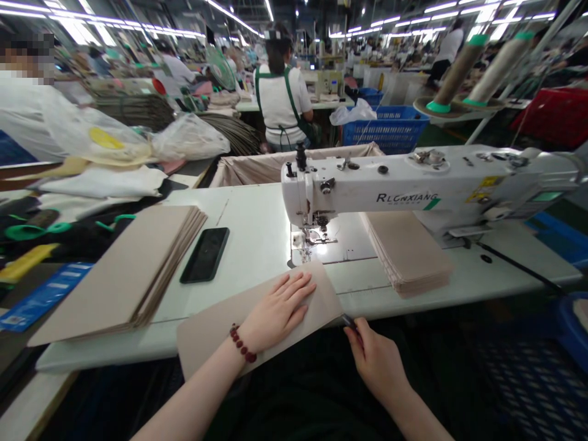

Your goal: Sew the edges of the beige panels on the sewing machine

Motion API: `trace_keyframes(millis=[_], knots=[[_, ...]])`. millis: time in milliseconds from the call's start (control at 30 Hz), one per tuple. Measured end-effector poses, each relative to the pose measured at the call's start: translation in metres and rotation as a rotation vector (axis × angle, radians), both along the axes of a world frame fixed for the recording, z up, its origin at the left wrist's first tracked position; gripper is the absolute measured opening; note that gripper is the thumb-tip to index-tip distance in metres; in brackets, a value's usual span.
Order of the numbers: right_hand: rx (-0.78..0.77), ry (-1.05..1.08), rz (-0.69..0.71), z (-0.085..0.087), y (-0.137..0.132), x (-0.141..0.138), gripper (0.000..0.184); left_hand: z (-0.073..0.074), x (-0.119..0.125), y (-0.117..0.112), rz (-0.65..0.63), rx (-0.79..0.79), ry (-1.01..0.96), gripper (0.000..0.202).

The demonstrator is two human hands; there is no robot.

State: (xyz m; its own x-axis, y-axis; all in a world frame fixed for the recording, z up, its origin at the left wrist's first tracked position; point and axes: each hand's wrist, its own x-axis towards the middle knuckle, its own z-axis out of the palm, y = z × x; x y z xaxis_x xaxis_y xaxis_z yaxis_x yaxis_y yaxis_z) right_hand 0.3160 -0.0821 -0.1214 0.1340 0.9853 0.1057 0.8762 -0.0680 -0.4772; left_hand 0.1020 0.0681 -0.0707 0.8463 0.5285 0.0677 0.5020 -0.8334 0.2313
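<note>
My left hand (280,309) lies flat with fingers spread on a beige fabric piece (211,327) that hangs over the table's front edge. The piece's far end lies just in front of the presser foot (315,236) of the white sewing machine (427,184). My right hand (374,355) is below the table edge, fingers closed on a small dark tool (348,321) beside the piece's right corner.
A stack of beige pieces (124,269) lies at the left, a black phone (205,254) beside it. Another stack (407,251) sits under the machine arm. Thread cones (459,70) stand at the back right. A person in a green apron (282,92) sits ahead by a blue crate (390,125).
</note>
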Motion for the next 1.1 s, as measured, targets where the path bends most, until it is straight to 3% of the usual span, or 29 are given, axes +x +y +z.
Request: trace_keyframes(millis=[533, 733, 867, 1000, 1100], knots=[[0.041, -0.016, -0.01, -0.002, 0.006, -0.008, 0.024, -0.001, 0.0, 0.0, 0.003, -0.004, -0.021, 0.048], [0.113, 0.008, -0.096, 0.001, 0.006, 0.002, 0.026, 0.003, -0.002, 0.001, 0.024, -0.033, -0.056, 0.047], [0.173, 0.072, -0.16, 0.008, 0.006, 0.014, 0.025, 0.001, -0.022, 0.002, 0.295, -0.013, -0.082, 0.062], [0.161, 0.061, -0.055, 0.013, 0.017, 0.008, 0.034, -0.001, -0.042, 0.003, 0.563, -0.019, -0.029, 0.084], [0.129, -0.003, 0.062, 0.014, 0.031, -0.004, 0.041, 0.005, -0.047, -0.001, 0.609, -0.135, -0.06, 0.062]])
